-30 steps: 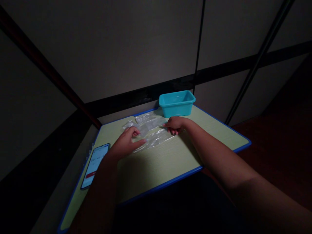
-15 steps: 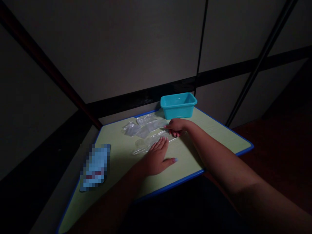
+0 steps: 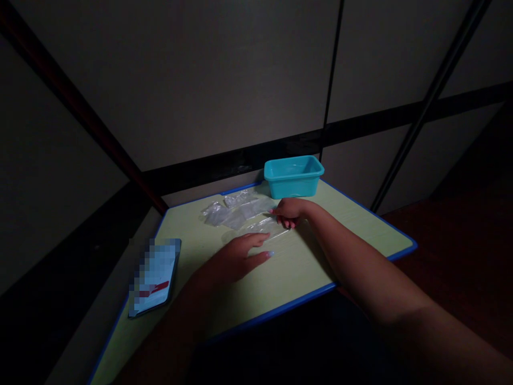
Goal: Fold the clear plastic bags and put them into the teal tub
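Note:
A thin, clear plastic bag lies stretched flat across the pale yellow table. At its right end my right hand is closed, fingers curled in a pinch on the plastic. My left hand is over the bag's left part, thumb and fingers apart and holding nothing; it hides that end. Whether its fingertips touch the plastic I cannot tell. Just behind lie more crumpled clear plastic pieces, partly overlapping one another.
A turquoise plastic basket stands at the table's back edge, behind my right hand. On the left lies a phone-like device with a lit, partly blurred screen. A panelled wall rises behind the table, which has a blue rim.
My left hand has shifted left and turned onto its side, after lying flat with fingers spread on the plastic. My right hand has stayed at the bag's right end.

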`<state>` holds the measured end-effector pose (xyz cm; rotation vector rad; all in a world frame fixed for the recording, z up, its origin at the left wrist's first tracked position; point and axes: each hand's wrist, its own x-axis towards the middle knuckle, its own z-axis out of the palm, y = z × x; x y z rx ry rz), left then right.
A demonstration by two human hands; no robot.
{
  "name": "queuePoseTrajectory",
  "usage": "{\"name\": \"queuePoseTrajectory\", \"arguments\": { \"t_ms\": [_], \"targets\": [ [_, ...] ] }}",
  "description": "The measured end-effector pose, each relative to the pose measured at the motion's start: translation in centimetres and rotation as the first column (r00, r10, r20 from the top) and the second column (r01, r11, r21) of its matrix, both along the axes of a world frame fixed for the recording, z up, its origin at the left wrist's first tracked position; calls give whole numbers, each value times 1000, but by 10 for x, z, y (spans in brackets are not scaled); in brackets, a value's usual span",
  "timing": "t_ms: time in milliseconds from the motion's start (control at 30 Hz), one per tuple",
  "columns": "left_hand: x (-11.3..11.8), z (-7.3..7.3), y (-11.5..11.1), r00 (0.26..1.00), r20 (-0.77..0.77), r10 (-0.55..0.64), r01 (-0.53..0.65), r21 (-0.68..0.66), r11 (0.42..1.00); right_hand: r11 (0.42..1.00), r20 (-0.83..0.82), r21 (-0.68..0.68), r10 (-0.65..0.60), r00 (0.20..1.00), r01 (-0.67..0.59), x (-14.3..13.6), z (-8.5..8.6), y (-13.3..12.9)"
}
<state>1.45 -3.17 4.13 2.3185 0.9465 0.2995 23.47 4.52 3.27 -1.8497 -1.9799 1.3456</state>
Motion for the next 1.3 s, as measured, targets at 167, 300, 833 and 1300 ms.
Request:
{"name": "queuePoseTrajectory", "arguments": {
  "t_ms": [167,300,833,1300],
  "targets": [
    [-22,26,10,968,-97,233,-222,110,969,1000,20,-11,10,1000,-10,0,-2,2],
    [-35,21,22,853,-296,430,-385,200,901,1000,31,-24,5,1000,-4,1,-5,5],
    [-60,7,44,892,-260,369,-451,-472,758,1000,44,-27,-1,999,2,-1,-3,3],
    [-54,15,44,873,-192,448,-484,-462,743,1000,39,-15,13,999,-12,0,-5,4]
  ]
}}
